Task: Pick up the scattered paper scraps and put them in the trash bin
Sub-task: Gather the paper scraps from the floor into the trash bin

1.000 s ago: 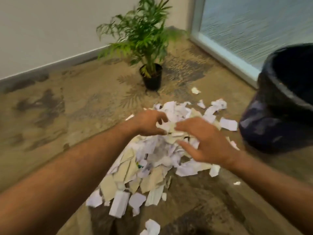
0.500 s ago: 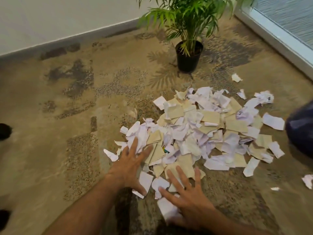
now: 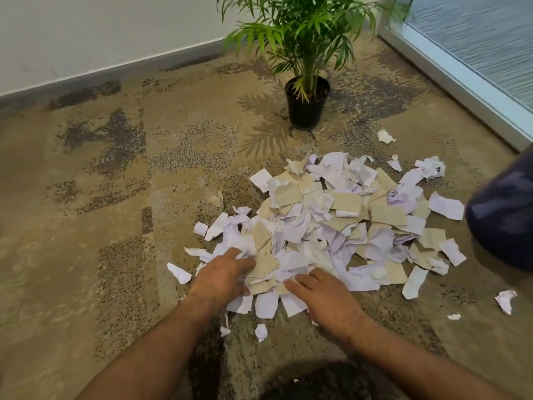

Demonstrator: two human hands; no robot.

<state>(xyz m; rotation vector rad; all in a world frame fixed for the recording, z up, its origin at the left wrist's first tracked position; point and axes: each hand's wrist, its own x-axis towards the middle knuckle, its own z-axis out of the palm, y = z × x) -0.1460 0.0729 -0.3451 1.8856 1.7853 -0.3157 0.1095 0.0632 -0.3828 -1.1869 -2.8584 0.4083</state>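
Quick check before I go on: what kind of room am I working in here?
Probably an office or lobby corner, indoors: patterned commercial carpet, a potted palm by the baseboard, and a frosted glass panel in a metal frame at right.

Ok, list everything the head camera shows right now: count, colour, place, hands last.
paper scrap pile: one heap, too many pieces to count, white and tan, on the carpet at centre right
stray scraps: several, white, lying apart from the heap on its near, left and right sides
crumpled scrap: one, white, alone between the heap and the window frame
potted plant: one, green fronds in a black pot, beyond the heap
trash bin: one, dark, cut off at the right edge
carpet: one, tan with dark patches, covers the floor
left hand: flat, open, on the heap's near edge
right hand: flat, open, on the heap's near edge
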